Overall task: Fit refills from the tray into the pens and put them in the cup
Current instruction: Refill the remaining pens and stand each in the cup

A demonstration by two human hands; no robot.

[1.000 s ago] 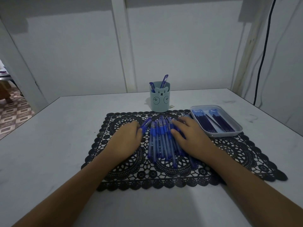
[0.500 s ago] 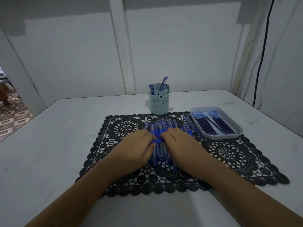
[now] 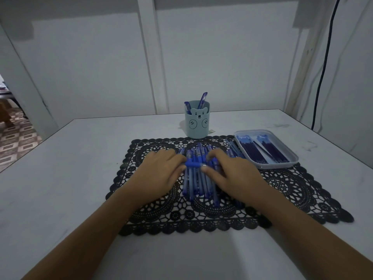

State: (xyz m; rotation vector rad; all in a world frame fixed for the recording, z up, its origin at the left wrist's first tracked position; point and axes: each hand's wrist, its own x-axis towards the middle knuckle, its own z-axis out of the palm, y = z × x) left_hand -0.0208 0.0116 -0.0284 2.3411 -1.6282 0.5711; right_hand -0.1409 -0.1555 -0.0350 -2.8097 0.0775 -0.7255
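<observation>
black lace placemat point(image 3: 282, 190) lies on white table point(image 3: 70, 178). black cable point(image 3: 323, 77) hangs down wall, right of and behind placemat. patterned tile floor point(image 3: 14, 134) far left of it.

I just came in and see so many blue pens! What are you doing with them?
A person's left hand and right hand are lifting one blue pen sideways off a pile of pens on a black lace mat. Refills wait in a tray to the right. Two pens already stand in the bear cup behind the mat.
</observation>
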